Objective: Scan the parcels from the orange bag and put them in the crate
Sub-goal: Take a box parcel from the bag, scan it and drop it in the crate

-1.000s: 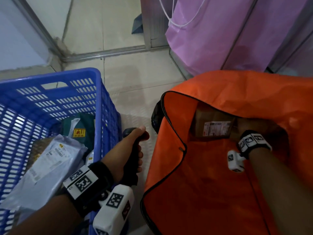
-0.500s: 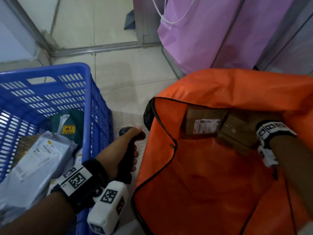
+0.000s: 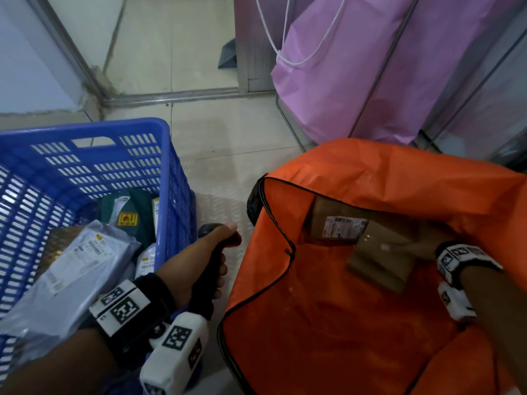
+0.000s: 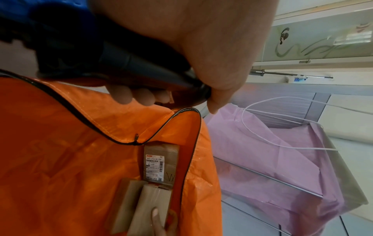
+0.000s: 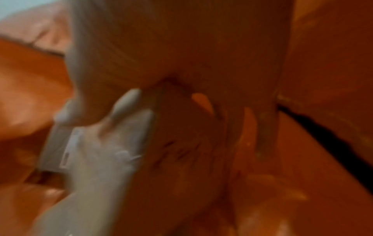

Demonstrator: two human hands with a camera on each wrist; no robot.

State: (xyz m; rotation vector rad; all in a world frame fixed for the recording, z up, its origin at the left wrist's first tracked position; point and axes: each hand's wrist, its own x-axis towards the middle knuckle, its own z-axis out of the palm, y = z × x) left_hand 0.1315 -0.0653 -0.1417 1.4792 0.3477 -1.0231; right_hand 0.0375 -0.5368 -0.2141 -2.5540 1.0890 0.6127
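The orange bag (image 3: 356, 323) lies open on the right. My right hand (image 3: 406, 248) reaches inside it and grips a plain brown box (image 3: 376, 263), thumb on its top face; that box (image 4: 145, 206) also shows in the left wrist view. Just beyond it a second brown box with a white label (image 3: 339, 225) leans on the bag's far wall. My left hand (image 3: 196, 263) grips the black scanner (image 3: 212, 252) between the bag and the blue crate (image 3: 85, 129). The right wrist view is blurred.
In the crate lie a grey poly mailer (image 3: 77, 260), a green parcel (image 3: 128, 213) and other parcels. A purple bag with a white cord (image 3: 356, 67) stands behind the orange bag against a glass-fronted frame. Tiled floor (image 3: 222, 166) separates the crate and the bag.
My right hand has taken hold of the plain brown box deep in the bag and drawn it back from the labelled box. My left hand with the scanner has hardly moved.
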